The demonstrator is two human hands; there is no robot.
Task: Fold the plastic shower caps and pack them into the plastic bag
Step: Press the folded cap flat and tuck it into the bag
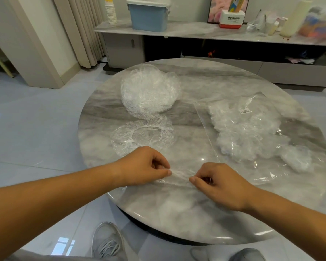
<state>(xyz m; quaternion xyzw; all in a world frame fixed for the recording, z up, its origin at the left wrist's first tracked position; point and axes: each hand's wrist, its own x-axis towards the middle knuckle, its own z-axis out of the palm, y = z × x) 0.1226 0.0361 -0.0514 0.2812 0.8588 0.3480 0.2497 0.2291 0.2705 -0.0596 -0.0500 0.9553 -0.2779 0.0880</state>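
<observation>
Shower cap (179,177) in work: gathered into a narrow band, its long axis running from hand to hand, low over the near edge of the marble table (177,213). Left hand (145,166) pinches one end between thumb and curled fingers. Right hand (221,185) pinches the other end likewise. Plastic bag (211,137), already holding folded caps, lies beyond and outboard of the right hand, judged the nearer hand for packing. One flat cap (143,135) lies just beyond the left hand, and a heap of loose caps (149,91) lies farther out.
</observation>
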